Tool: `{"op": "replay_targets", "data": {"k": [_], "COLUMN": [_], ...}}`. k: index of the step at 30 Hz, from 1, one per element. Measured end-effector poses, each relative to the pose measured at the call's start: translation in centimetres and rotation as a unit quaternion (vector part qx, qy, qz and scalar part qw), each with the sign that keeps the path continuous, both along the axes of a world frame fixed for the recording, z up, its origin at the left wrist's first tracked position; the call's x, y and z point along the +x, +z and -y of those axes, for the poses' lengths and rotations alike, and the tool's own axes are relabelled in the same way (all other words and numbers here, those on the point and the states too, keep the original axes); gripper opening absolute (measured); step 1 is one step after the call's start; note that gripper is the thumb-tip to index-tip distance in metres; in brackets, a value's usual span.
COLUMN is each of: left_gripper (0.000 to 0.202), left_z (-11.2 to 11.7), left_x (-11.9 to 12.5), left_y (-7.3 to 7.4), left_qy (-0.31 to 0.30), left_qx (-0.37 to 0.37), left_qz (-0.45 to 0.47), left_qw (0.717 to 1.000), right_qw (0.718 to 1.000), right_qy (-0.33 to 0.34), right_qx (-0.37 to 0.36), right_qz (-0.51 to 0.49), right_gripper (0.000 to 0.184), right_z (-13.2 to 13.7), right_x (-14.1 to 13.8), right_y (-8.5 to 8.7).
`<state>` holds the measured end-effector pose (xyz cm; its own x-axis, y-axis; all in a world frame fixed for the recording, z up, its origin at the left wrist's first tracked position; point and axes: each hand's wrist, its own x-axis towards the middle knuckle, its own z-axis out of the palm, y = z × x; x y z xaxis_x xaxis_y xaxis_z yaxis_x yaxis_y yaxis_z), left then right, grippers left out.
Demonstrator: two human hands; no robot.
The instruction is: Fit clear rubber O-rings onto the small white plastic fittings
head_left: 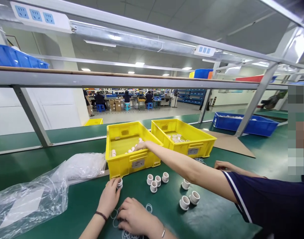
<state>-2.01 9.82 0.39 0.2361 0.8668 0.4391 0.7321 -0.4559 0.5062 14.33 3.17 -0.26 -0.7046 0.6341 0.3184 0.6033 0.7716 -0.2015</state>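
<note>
My left hand [109, 196] has its fingers closed around a white cup-shaped plastic fitting [119, 183] in front of the left yellow bin. To its right, my right hand [136, 215] is low over the table with curled fingers. Thin pale rings [114, 214] lie at its fingertips, and a heap of similar rings [132, 235] is partly under it; whether it pinches one is hidden. A single ring [149, 208] lies beyond its knuckles. Several white flanged fittings [153, 186] stand on the table, with more fittings [184, 202] farther right.
A co-worker's arm [187, 164] reaches into the left yellow bin [122, 167], which contains fittings. Beside it is another yellow bin [204, 146]. Clear plastic bags [52, 186] cover the left side. Cardboard [233, 144] and a blue bin [244, 126] lie right, beneath a metal shelf frame [142, 79].
</note>
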Motion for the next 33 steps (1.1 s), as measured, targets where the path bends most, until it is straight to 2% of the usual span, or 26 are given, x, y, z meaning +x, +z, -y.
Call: {"op": "replay_targets", "data": {"k": [4, 8, 11, 13, 15, 17, 19, 21, 25, 29, 33], "left_gripper": [0.026, 0.029, 0.038, 0.049, 0.059, 0.063, 0.06, 0.054, 0.06, 0.06, 0.055], "left_z": [0.2, 1.0, 2.2, 3.4, 4.7, 5.7, 6.5, 6.9, 7.2, 7.6, 8.3], "left_x": [-0.1, -0.7, -1.5, -2.1, -2.6, -2.9, -2.9, -2.7, -1.7, -0.5, 1.0], "left_y": [0.2, 1.1, 1.6, 1.7, 1.5, 1.2, 0.8, 0.7, 0.6, 0.0, -1.1], "left_qy": [0.003, 0.01, 0.028, 0.031, 0.032, 0.045, 0.051, 0.036, 0.034, 0.045, -0.001], "left_qx": [-0.039, -0.047, -0.095, -0.176, -0.257, -0.3, -0.317, -0.336, -0.361, -0.34, -0.342], "left_qz": [0.088, 0.154, 0.257, 0.368, 0.482, 0.56, 0.597, 0.609, 0.61, 0.589, 0.553], "left_qw": [0.995, 0.987, 0.961, 0.912, 0.837, 0.771, 0.735, 0.717, 0.704, 0.731, 0.76], "right_qw": [0.999, 0.999, 0.999, 0.999, 1.0, 1.0, 1.0, 1.0, 0.998, 0.978, 0.941], "right_qy": [-0.005, -0.01, -0.013, -0.017, -0.021, -0.021, -0.018, -0.017, -0.037, -0.084, -0.086], "right_qx": [0.026, 0.038, 0.036, 0.03, 0.022, 0.018, 0.017, 0.015, 0.0, -0.036, -0.071], "right_qz": [-0.017, -0.027, -0.015, -0.008, -0.007, -0.008, -0.013, -0.02, -0.058, -0.188, -0.319], "right_gripper": [0.02, 0.018, 0.021, 0.021, 0.017, 0.014, 0.014, 0.013, 0.017, 0.027, 0.024], "right_z": [0.0, 0.3, 0.3, 0.4, 0.4, 0.4, 0.4, 0.4, 0.2, 0.5, 1.2], "right_x": [-0.2, -0.3, -0.2, -0.1, 0.0, 0.0, 0.0, 0.0, 0.2, 0.1, -0.5], "right_y": [-0.4, -0.2, 0.4, 0.7, 0.9, 1.0, 1.0, 1.0, 1.4, 2.2, 2.9]}}
